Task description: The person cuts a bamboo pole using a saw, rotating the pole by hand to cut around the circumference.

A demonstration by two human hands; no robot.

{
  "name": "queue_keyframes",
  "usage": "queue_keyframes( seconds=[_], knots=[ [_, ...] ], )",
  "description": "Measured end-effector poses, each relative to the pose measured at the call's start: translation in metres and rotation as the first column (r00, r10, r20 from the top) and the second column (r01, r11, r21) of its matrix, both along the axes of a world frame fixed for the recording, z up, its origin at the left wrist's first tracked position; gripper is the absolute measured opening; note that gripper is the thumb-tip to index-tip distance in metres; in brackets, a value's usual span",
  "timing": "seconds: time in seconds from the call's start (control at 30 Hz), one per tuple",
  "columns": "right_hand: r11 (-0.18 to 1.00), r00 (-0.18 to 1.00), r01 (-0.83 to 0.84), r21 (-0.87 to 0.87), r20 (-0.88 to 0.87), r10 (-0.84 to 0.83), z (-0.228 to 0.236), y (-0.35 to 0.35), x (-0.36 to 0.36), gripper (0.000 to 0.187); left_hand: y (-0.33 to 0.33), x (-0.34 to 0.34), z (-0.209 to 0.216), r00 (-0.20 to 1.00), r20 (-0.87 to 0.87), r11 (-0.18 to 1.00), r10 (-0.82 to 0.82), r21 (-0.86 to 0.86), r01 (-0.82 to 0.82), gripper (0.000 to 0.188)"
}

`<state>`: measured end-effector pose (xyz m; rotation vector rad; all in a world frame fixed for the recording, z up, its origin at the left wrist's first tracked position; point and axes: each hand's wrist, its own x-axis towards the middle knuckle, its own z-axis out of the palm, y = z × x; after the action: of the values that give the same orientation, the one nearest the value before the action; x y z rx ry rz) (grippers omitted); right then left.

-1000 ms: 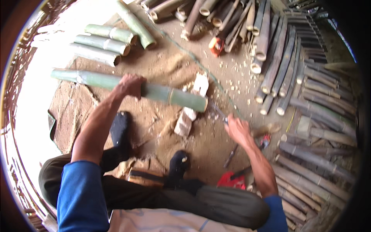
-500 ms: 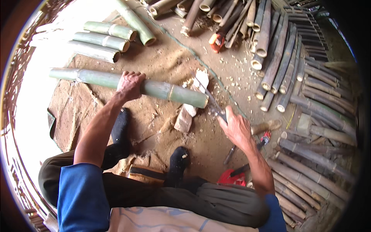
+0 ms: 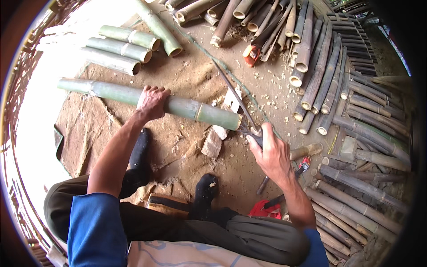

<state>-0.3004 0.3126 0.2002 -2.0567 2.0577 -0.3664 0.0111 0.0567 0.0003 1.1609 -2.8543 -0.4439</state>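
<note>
My left hand (image 3: 153, 102) is wrapped over the middle of a long green bamboo pole (image 3: 187, 109). The pole lies slantwise across in front of me, its right end over a pale, chopped wooden block (image 3: 212, 143). In my right hand (image 3: 273, 153) is a long, thin-bladed knife (image 3: 233, 91). Its blade points away from me, up and to the left, just past the pole's right end. The blade looks apart from the pole. Fingers hide most of the knife's handle. Pale chips lie scattered around the block.
Several cut green bamboo pieces (image 3: 118, 46) lie at the far left. Stacks of brown bamboo (image 3: 329, 71) fill the right side. An orange tool (image 3: 251, 54) lies far off, and a red cloth-like item (image 3: 265, 209) near my right knee. Brown sacking (image 3: 178, 75) covers the ground.
The knife has swung up, its blade now reaching farther away from me. My right hand has shifted slightly right and nearer. The bamboo pole and my left hand have barely moved.
</note>
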Motion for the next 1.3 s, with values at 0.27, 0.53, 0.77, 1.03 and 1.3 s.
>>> queue_keyframes(
  seconds=[0.27,0.53,0.77,1.03,1.3],
  knots=[
    [0.902,0.930,0.244,0.356,-0.350,-0.114,-0.064,0.008,-0.074,0.027,0.000,-0.009,-0.008,1.000,-0.024,0.998,-0.012,-0.063,0.010,0.038],
    [0.981,0.977,0.016,-0.192,0.210,0.025,-0.045,0.031,-0.033,0.027,0.019,-0.002,-0.025,0.969,-0.248,0.969,0.020,-0.235,-0.080,0.029],
    [0.897,0.973,0.206,0.391,0.010,-0.229,-0.016,-0.001,-0.016,0.030,-0.008,-0.004,0.002,0.993,0.093,0.997,-0.068,0.041,0.065,0.065],
    [0.833,0.967,0.253,0.492,-0.161,-0.198,-0.079,0.044,-0.066,0.034,-0.034,-0.028,0.015,0.950,0.283,0.958,-0.131,0.283,0.048,0.059],
    [0.996,0.987,0.024,-0.081,0.161,-0.011,0.010,-0.004,0.003,0.029,-0.020,-0.011,0.011,0.972,0.223,0.977,-0.073,0.210,0.025,0.057]
  ],
)
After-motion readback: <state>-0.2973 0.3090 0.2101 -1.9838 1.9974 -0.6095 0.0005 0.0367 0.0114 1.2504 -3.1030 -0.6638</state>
